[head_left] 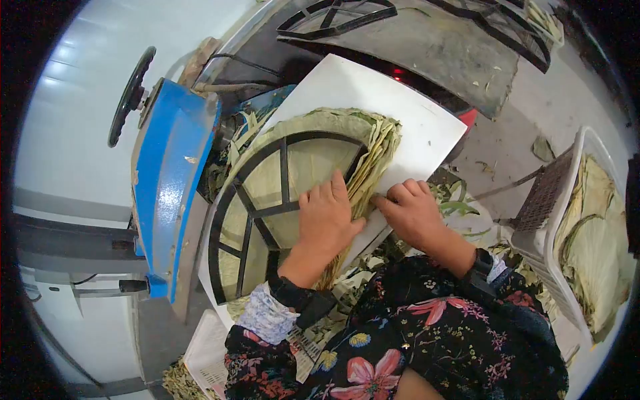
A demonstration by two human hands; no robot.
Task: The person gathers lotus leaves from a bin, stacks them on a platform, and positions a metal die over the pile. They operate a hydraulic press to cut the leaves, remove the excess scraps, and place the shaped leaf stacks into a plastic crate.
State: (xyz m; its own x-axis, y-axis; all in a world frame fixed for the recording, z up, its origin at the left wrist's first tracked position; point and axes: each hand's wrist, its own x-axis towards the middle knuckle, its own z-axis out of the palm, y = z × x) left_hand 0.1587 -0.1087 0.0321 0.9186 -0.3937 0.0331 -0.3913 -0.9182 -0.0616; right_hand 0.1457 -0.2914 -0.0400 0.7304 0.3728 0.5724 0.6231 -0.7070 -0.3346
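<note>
A thick stack of dried leaves [380, 160], pale green with browner, ragged edges, lies on a white board [427, 130]. Over it rests a black fan-shaped metal frame [285, 170] with several crossbars. My left hand [327, 217] lies on the frame and the leaves near the stack's right edge, fingers stretched out and thumb apart. Against the right edge of the stack is my right hand [415, 212], its fingers curled and the thumb and forefinger pinched at the leaf edges. What sits between those fingertips is partly hidden.
A blue machine part [177, 190] with a black handwheel [132, 97] stands at left. More black frames [337, 19] lie on a grey surface at the back. At right, a white plastic basket [553, 233] holds leaves. Leaf scraps and another basket [207, 353] are below the board.
</note>
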